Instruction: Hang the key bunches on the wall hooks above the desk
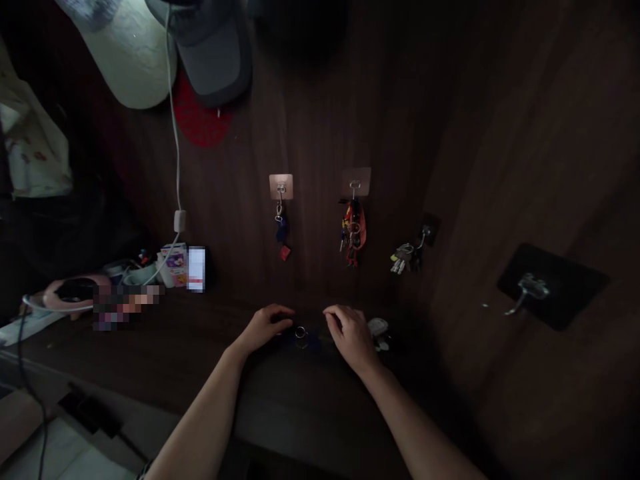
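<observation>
My left hand (266, 328) rests low over the dark shelf (190, 340), fingers loosely bent and thumb apart, with nothing visible in it. Just right of its fingertips lies a metal key ring (301, 332) with a dark blue piece (314, 341) by it, hard to make out in the dim light. On the other side, my right hand (350, 333) is also open, its fingers pointing toward the ring without touching it. A pale grey-white object (379, 327), perhaps a key bunch, lies beside its outer edge.
On the back wall hang a blue strap (281, 229), a red-and-yellow key bunch (353, 227) and silver keys (401, 259). A bare hook (533, 287) is on the right panel. Caps (215, 60) hang above. A lit phone-like screen (197, 268) and small boxes (175, 263) stand left; a white cable (175, 133) dangles.
</observation>
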`<state>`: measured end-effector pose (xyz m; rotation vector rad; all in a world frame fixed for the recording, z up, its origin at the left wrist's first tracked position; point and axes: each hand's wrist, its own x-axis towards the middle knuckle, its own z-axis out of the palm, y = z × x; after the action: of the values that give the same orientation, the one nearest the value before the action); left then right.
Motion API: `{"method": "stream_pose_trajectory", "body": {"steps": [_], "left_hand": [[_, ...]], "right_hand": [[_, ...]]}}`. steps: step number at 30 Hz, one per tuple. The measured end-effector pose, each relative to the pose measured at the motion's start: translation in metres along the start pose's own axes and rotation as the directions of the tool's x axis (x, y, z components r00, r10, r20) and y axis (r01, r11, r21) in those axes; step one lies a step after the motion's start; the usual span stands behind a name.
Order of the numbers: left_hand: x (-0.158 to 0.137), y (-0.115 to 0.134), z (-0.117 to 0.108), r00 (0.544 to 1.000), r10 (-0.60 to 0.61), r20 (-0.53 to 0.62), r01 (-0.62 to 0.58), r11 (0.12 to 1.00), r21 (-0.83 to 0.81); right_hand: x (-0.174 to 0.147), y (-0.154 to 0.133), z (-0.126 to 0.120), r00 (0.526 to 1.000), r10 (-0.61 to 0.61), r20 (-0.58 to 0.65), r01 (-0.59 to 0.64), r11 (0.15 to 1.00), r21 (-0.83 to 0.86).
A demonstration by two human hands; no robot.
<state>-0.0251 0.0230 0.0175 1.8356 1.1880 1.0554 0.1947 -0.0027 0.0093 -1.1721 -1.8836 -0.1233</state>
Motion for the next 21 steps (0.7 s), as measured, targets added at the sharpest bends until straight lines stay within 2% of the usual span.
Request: {"method": "stream_pose_trajectory", "body": {"steps": [3,6,10,13,17,21], "left_hand": [[-0.002,0.002,0.000,0.992,0.113,0.058,-0.117,0.991,0.061],[-0.001,0.003,0.002,0.989,0.128,0.071,-0.131,0.991,0.033],[-0.001,0.004,0.003,0.988,0.149,0.027,-0.151,0.987,0.054],[0.000,0.004,0.004,0.995,0.103,-0.003,-0.103,0.993,0.054],[0.001,0.004,0.004,1.000,0.006,-0.028,-0.008,0.998,-0.064],[0.006,0.000,0.003,0.990,-0.036,-0.139,0.009,0.982,-0.189]], "right_hand": [[-0.001,0.002,0.000,0.999,0.018,0.033,-0.017,1.000,-0.024],[-0.002,0.002,0.002,0.998,0.018,0.066,-0.016,0.999,-0.034],[-0.003,-0.003,0.001,0.991,-0.006,0.131,0.014,0.998,-0.059],[-0.003,-0.008,-0.001,0.985,-0.040,0.170,0.054,0.996,-0.074],[-0.005,-0.012,-0.001,0.973,-0.072,0.221,0.092,0.993,-0.078],[-0.007,-0.014,0.000,0.951,-0.125,0.283,0.137,0.990,-0.023]]}}
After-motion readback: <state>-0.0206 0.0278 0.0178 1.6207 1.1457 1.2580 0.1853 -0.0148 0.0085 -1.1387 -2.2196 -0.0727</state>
